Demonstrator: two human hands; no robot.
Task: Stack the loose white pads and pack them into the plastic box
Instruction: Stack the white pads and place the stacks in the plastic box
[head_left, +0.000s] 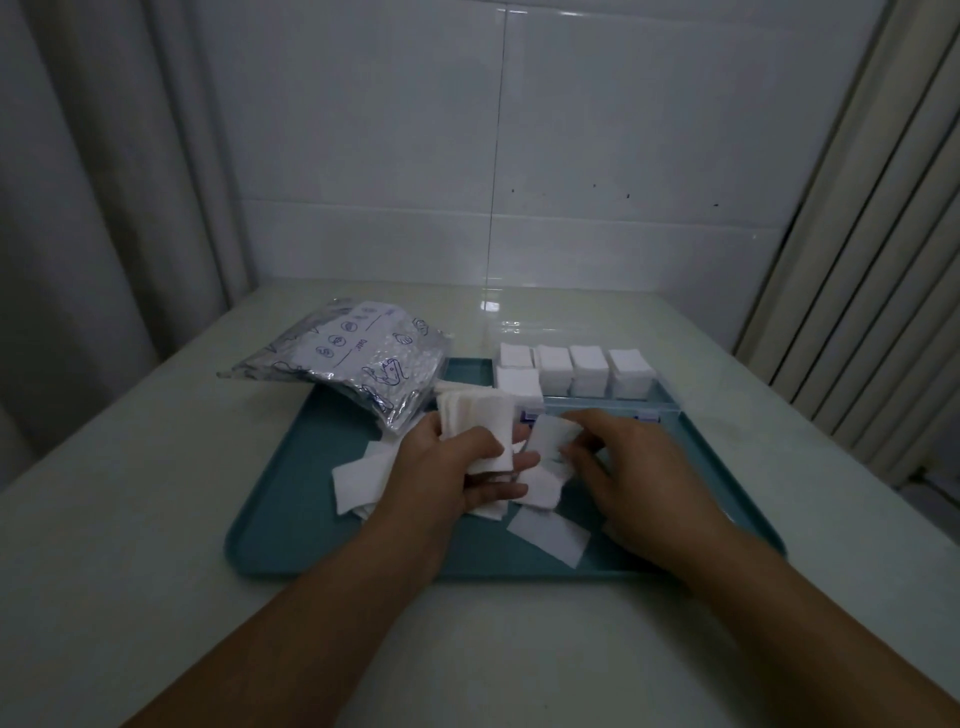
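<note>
The gathering step looks to be in hand: the left hand (457, 462) grips a small stack of white pads (475, 423), thumb curled over the top and fingers underneath, held above the teal tray (291, 499) on the counter (130, 519). The right hand (623, 467) pinches a single pad (553, 439) between curled fingertips, just beside the stack. More loose pads (548, 532) lie scattered on the tray under and around both hands. The clear plastic box (660, 402) sits at the tray's far edge, already holding several neat stacks (587, 374). A silvery printed bag (363, 358) rests at the tray's far left corner. The next move probably calls for laying the single pad squarely on the held stack, edges aligned, before collecting the rest
</note>
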